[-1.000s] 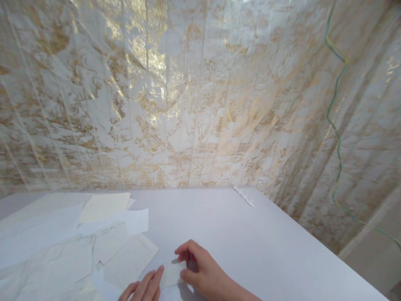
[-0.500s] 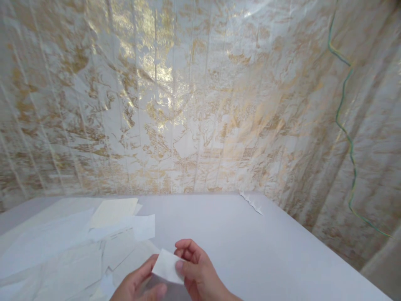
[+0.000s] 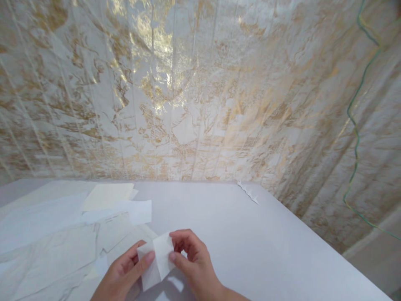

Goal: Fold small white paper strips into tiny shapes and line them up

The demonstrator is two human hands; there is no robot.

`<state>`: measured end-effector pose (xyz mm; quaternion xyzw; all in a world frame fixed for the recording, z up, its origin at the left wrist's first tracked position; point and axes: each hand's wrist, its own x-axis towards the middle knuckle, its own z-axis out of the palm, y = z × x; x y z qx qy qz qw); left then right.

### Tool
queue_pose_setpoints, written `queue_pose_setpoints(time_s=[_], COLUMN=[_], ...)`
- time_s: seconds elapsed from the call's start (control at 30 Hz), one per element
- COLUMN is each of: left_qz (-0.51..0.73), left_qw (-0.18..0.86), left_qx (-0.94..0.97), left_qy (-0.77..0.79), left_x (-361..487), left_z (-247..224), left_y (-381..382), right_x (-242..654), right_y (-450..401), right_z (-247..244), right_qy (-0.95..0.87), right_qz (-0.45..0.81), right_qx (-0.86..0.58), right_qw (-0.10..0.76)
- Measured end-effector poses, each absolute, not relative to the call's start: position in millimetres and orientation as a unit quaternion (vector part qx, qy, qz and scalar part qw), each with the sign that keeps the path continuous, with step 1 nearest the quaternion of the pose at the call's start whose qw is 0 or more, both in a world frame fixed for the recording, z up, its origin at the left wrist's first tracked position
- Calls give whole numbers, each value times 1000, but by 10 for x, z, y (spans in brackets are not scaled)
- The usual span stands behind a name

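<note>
A small white piece of paper (image 3: pixel 163 256) with a crease down its middle is held up between my two hands, low in the view. My left hand (image 3: pixel 125 267) pinches its left part, thumb on the near face and fingers behind. On the right side, my right hand (image 3: pixel 194 261) grips the paper's edge between thumb and fingers. The two halves of the paper stand at an angle to each other along the crease. Beneath it, a small white shape on the table is partly covered by the paper and hands.
Loose sheets of white paper (image 3: pixel 62 246) overlap across the table's left side, with a cream sheet (image 3: pixel 108 196) behind them. A torn, jagged paper strip (image 3: pixel 248 193) lies near the back right of the white table (image 3: pixel 266 242). A green-yellow wire (image 3: pixel 356 142) hangs along the gold-patterned wall covering (image 3: pixel 194 104).
The paper has been opened out along its crease. My left hand has closed on its left part, and my right hand has shifted its grip to the right edge. The view has tilted down.
</note>
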<state>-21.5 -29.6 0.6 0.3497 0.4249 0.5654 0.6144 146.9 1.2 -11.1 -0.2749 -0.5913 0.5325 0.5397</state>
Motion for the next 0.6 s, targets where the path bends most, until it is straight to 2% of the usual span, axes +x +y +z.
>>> queue_pose_setpoints(time_s=[0.3, 0.6], left_qz=[553, 517], left_qw=[635, 721], left_qx=[329, 269], left_qy=[428, 375], left_x=[-181, -132], left_z=[114, 209], left_y=[-334, -399], right_x=[1506, 1512], right_y=[-31, -66], right_z=[-42, 29], right_qy=[-729, -775], right_qz=[350, 243], right_qx=[-279, -269], right_qw=[517, 517])
